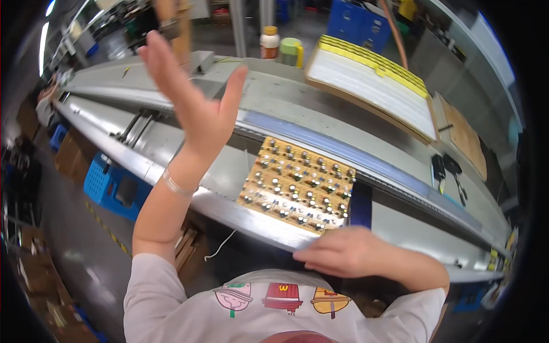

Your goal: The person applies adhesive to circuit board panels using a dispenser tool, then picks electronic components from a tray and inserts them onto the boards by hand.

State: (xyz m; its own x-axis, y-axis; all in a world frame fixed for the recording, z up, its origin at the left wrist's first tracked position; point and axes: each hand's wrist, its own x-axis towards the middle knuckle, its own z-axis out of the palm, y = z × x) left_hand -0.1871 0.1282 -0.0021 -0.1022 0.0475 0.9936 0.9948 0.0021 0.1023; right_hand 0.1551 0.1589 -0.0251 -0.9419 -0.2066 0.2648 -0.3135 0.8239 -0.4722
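Observation:
A tan circuit board panel filled with small electronic components lies across the metal rails of a conveyor. My left hand is raised above the conveyor to the left of the panel, thumb and fingers apart, with nothing in it. Close to the panel's lower right corner, my right hand rests over the near metal rail. Its fingers stretch to the left, lying close together, and I see nothing held in them. Whether they touch the panel's edge I cannot tell.
Beyond the conveyor stands a white-and-yellow tray. A bottle with an orange cap and a green cup are behind. Hand tools lie at the right. A blue plastic basket hangs below the near rail at left.

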